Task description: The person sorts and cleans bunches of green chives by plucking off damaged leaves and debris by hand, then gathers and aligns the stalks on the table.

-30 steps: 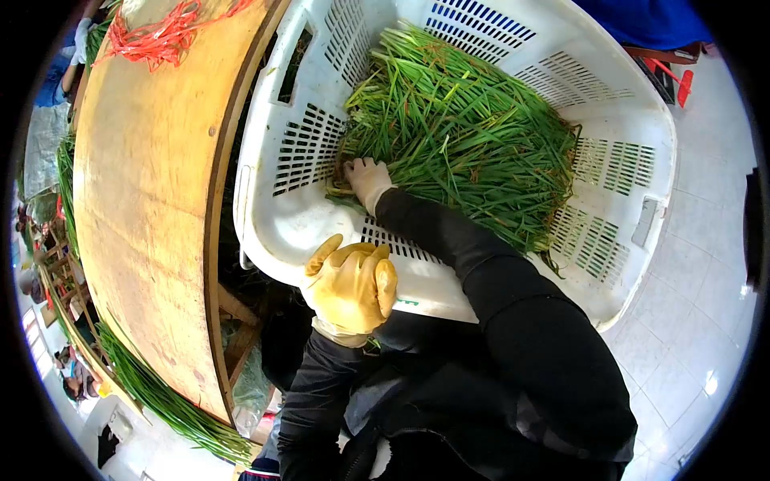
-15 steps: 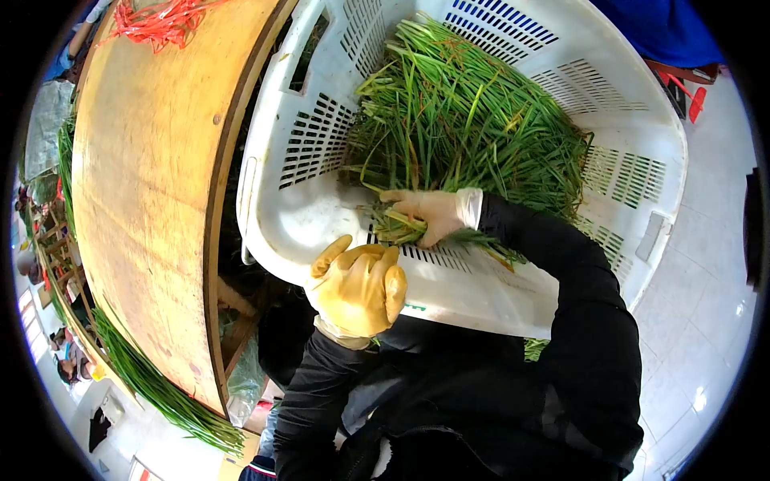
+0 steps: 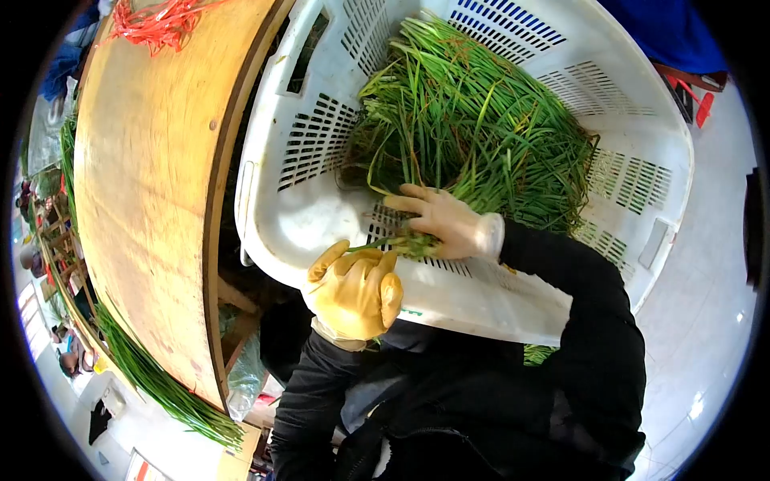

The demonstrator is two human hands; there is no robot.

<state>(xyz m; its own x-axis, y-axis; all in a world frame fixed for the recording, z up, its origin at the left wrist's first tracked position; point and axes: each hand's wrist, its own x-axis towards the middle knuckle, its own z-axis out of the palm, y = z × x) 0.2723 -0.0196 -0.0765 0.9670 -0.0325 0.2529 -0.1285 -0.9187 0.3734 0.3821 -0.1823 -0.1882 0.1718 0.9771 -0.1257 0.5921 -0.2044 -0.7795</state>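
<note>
My left hand (image 3: 353,295), in a yellow glove, is closed in a fist at the near rim of a white plastic basket (image 3: 313,228). Thin green stalks (image 3: 370,245) show at the top of the fist, and a bit of green peeks out below it. Inside the basket my right hand (image 3: 446,224), in a pale glove, has its fingers apart. Beneath its fingers lie loose short pieces of greens (image 3: 415,244). A thick pile of long green chive-like leaves (image 3: 481,120), some yellowed, fills the far side of the basket.
A wooden board table (image 3: 152,200) stands left of the basket, with red plastic string (image 3: 160,24) on it. More long greens (image 3: 160,385) lie along its outer edge. Blue cloth (image 3: 666,32) and a red-handled item (image 3: 703,110) are at the upper right.
My right hand has opened from around a small bunch of greens and shifted slightly right, its fingers lifting and spreading. My left fist has barely moved.
</note>
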